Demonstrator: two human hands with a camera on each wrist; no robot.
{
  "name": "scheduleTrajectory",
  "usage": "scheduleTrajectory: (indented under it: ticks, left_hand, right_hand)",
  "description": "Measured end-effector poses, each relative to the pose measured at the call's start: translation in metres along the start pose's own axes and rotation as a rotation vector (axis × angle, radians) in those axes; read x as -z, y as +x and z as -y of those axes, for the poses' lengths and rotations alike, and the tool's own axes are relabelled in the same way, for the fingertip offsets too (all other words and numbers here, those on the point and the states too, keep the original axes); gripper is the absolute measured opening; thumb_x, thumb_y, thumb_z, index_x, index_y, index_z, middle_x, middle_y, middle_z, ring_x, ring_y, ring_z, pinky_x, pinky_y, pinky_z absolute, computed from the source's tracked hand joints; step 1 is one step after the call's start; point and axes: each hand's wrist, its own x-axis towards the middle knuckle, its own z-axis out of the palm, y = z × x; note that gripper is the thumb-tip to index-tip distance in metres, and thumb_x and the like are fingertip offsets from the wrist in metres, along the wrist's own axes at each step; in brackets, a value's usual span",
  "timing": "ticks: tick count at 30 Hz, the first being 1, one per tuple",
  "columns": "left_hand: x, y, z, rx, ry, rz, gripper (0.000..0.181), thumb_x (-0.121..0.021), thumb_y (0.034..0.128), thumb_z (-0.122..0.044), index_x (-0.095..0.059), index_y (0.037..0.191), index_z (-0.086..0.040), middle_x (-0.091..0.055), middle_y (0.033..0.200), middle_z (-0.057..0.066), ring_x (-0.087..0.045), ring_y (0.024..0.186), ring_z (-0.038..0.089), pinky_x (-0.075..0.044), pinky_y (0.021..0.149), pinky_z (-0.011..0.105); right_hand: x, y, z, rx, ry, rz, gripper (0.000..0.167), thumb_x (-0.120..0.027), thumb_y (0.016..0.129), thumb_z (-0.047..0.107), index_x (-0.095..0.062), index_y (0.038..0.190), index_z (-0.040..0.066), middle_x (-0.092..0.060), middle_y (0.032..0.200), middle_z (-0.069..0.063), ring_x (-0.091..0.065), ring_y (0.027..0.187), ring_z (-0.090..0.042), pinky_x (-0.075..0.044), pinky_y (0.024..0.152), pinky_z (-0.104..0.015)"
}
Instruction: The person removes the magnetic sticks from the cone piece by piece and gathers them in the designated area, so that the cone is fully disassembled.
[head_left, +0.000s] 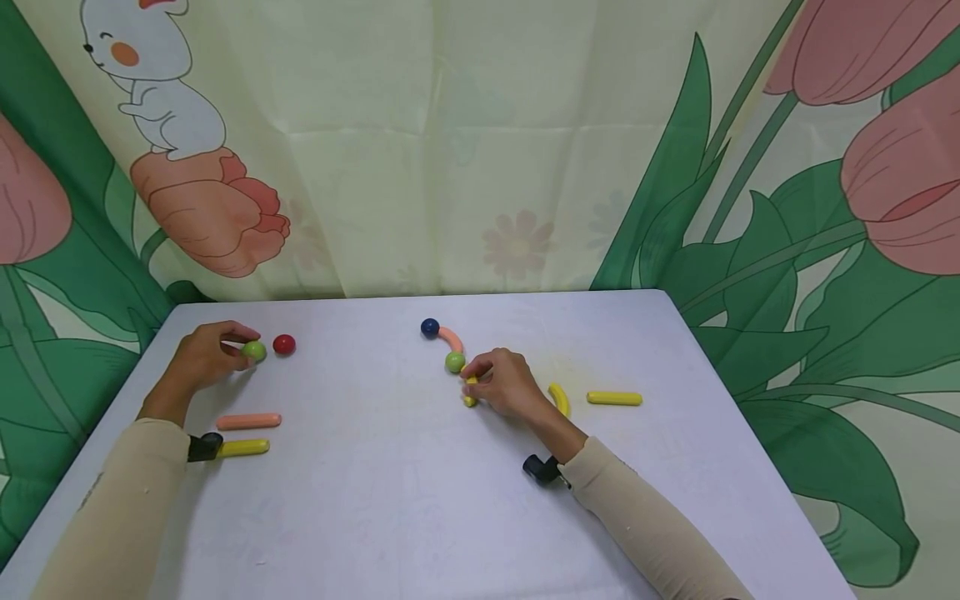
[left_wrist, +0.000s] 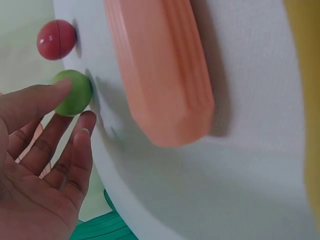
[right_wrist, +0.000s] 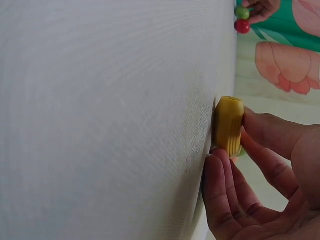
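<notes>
My left hand (head_left: pixel 201 360) holds a green ball (head_left: pixel 256 351) at the table's back left, with the thumb on it in the left wrist view. Just right of it lies a red ball (head_left: pixel 284 344). Near the middle, my right hand (head_left: pixel 510 385) pinches a short yellow rod (right_wrist: pixel 229 125) with ridged sides, low over the table. Its far end is close to another green ball (head_left: pixel 455 362); whether they touch, I cannot tell. A curved orange rod (head_left: pixel 452 337) runs from that ball to a dark blue ball (head_left: pixel 430 327).
A curved yellow rod (head_left: pixel 559 399) and a straight yellow rod (head_left: pixel 614 398) lie right of my right hand. Below my left hand are a straight orange rod (head_left: pixel 249 422) and a yellow rod (head_left: pixel 244 447), partly behind the wrist camera. A printed curtain (head_left: pixel 390 208) hangs behind the white table (head_left: pixel 375 517).
</notes>
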Motion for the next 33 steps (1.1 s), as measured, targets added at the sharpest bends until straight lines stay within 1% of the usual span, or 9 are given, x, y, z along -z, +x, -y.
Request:
scheduleTrajectory:
  ticks: [6, 11, 16, 19, 22, 25, 28, 30, 33]
  left_hand:
    - [-0.002, 0.001, 0.001, 0.005, -0.010, 0.002, 0.051, -0.074, 0.0963, -0.003, -0.054, 0.143, 0.003, -0.054, 0.142, 0.034, -0.053, 0.127, 0.053, -0.055, 0.103, 0.062]
    - [-0.002, 0.001, 0.002, 0.003, -0.014, 0.000, 0.053, -0.075, 0.0961, -0.003, -0.054, 0.144, 0.003, -0.054, 0.143, 0.034, -0.053, 0.127, 0.053, -0.054, 0.103, 0.062]
    - [-0.001, 0.000, 0.002, 0.016, -0.017, -0.002, 0.055, -0.076, 0.0959, -0.004, -0.053, 0.145, 0.002, -0.052, 0.145, 0.034, -0.051, 0.128, 0.053, -0.054, 0.103, 0.064]
    - [0.001, -0.002, 0.001, 0.017, -0.008, -0.015, 0.056, -0.077, 0.0960, -0.007, -0.053, 0.147, 0.001, -0.052, 0.146, 0.034, -0.050, 0.129, 0.053, -0.054, 0.101, 0.064]
    - [0.004, -0.006, -0.002, -0.004, 0.018, -0.044, 0.058, -0.076, 0.0966, -0.010, -0.052, 0.148, 0.000, -0.052, 0.147, 0.033, -0.049, 0.130, 0.054, -0.055, 0.099, 0.065]
    - [0.008, -0.011, -0.010, -0.036, 0.043, -0.092, 0.059, -0.076, 0.0968, -0.011, -0.052, 0.150, -0.001, -0.051, 0.149, 0.033, -0.046, 0.132, 0.056, -0.054, 0.098, 0.067]
    - [0.009, -0.016, -0.024, -0.073, 0.065, -0.158, 0.059, -0.077, 0.0965, -0.012, -0.053, 0.150, -0.003, -0.052, 0.149, 0.032, -0.046, 0.133, 0.055, -0.054, 0.097, 0.069]
    - [0.007, -0.019, -0.038, -0.106, 0.073, -0.198, 0.059, -0.078, 0.0956, -0.012, -0.055, 0.149, -0.004, -0.054, 0.148, 0.031, -0.047, 0.132, 0.054, -0.053, 0.097, 0.069]
    - [0.002, -0.025, -0.065, -0.179, 0.070, -0.234, 0.055, -0.080, 0.0945, -0.013, -0.060, 0.146, -0.006, -0.060, 0.143, 0.027, -0.051, 0.129, 0.050, -0.052, 0.096, 0.068]
  right_hand:
    - [0.000, -0.001, 0.001, 0.008, 0.010, 0.002, 0.015, -0.090, 0.086, 0.013, -0.083, 0.098, 0.018, -0.071, 0.100, 0.000, -0.067, 0.082, -0.015, -0.057, 0.071, -0.027]
    - [-0.001, -0.001, 0.001, -0.003, 0.007, 0.001, 0.015, -0.090, 0.086, 0.014, -0.083, 0.098, 0.019, -0.070, 0.101, 0.000, -0.066, 0.083, -0.015, -0.057, 0.072, -0.027]
    - [-0.001, 0.000, 0.001, -0.006, 0.004, 0.000, 0.015, -0.090, 0.086, 0.014, -0.083, 0.098, 0.020, -0.070, 0.100, 0.000, -0.065, 0.084, -0.016, -0.057, 0.072, -0.027]
    - [-0.001, -0.001, 0.001, -0.002, 0.006, -0.001, 0.015, -0.090, 0.086, 0.013, -0.083, 0.098, 0.019, -0.071, 0.099, 0.000, -0.065, 0.083, -0.016, -0.057, 0.071, -0.027]
    - [-0.001, -0.001, 0.001, 0.001, 0.008, 0.003, 0.015, -0.090, 0.086, 0.013, -0.083, 0.098, 0.019, -0.072, 0.099, 0.001, -0.066, 0.083, -0.016, -0.057, 0.071, -0.027]
    - [0.000, -0.001, 0.001, 0.001, 0.007, 0.003, 0.015, -0.090, 0.086, 0.013, -0.083, 0.098, 0.019, -0.072, 0.099, 0.001, -0.066, 0.083, -0.016, -0.057, 0.071, -0.027]
    - [0.000, -0.001, 0.001, 0.001, 0.002, -0.001, 0.015, -0.090, 0.086, 0.014, -0.083, 0.098, 0.019, -0.073, 0.100, 0.001, -0.066, 0.083, -0.016, -0.057, 0.071, -0.027]
    - [0.000, -0.001, 0.002, 0.001, -0.001, -0.004, 0.015, -0.090, 0.086, 0.014, -0.083, 0.098, 0.019, -0.073, 0.099, 0.001, -0.066, 0.083, -0.016, -0.057, 0.071, -0.027]
    - [0.000, -0.001, 0.002, -0.002, -0.002, -0.005, 0.015, -0.090, 0.086, 0.014, -0.083, 0.098, 0.019, -0.072, 0.099, 0.001, -0.065, 0.083, -0.016, -0.057, 0.071, -0.027]
